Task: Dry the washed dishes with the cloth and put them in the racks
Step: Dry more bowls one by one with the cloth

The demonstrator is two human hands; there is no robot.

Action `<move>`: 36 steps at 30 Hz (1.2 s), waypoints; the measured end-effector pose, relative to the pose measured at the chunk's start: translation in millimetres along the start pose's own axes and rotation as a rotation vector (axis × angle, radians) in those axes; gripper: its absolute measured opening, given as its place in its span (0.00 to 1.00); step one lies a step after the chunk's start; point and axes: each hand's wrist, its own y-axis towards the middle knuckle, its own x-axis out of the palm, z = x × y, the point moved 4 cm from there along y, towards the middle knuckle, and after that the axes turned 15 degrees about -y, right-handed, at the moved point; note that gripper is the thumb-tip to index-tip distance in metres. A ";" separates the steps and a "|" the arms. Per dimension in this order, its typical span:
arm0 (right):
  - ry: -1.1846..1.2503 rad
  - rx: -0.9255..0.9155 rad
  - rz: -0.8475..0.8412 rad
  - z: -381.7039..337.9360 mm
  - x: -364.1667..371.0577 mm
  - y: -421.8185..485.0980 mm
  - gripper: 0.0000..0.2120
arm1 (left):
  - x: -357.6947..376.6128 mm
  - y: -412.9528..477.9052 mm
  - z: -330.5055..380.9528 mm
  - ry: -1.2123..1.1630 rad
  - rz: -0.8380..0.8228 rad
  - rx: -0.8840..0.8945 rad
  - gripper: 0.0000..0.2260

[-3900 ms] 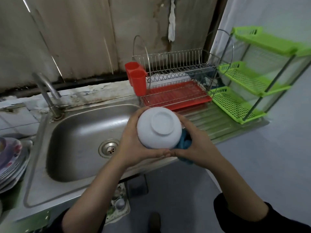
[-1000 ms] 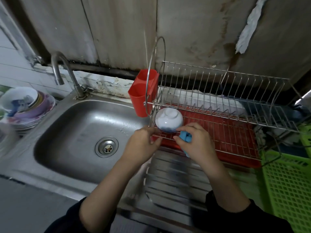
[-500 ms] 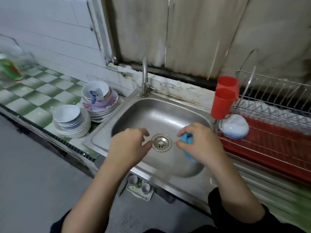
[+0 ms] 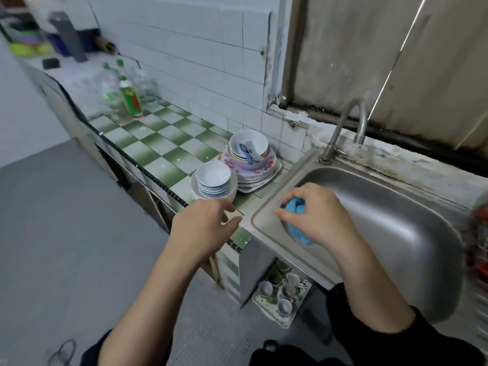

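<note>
Fingers (image 4: 224, 206) of the left hand (image 4: 203, 228) are loosely curled and grasp nothing. The right hand (image 4: 319, 217) is clenched round the blue cloth (image 4: 295, 207), above the sink (image 4: 383, 220) rim.

Step in hand, as judged: fetching the next washed dish.

Positions, read from the left hand:
- Sink: 3 o'clock.
- Plate pile (image 4: 253, 178), topped by a bowl holding cutlery: 1 o'clock, near.
- Stack of small bowls (image 4: 213, 180): 12 o'clock, just beyond the fingertips, untouched.

Next move calls for a short forward reach, a grip on the top bowl's rim, and a straight lift.
</note>
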 end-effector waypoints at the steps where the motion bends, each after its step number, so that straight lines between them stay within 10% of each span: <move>1: -0.003 -0.001 -0.013 -7.0 4.9 8.4 0.06 | -2.0 5.2 -10.1 0.000 -0.002 -0.013 0.12; 14: -0.090 -0.077 -0.169 -72.3 89.4 166.3 0.13 | 4.6 137.9 -114.6 0.012 -0.025 -0.054 0.12; 36: -0.354 -0.352 -0.428 -66.6 186.0 260.4 0.15 | 87.6 261.6 -162.7 0.202 -0.519 0.159 0.20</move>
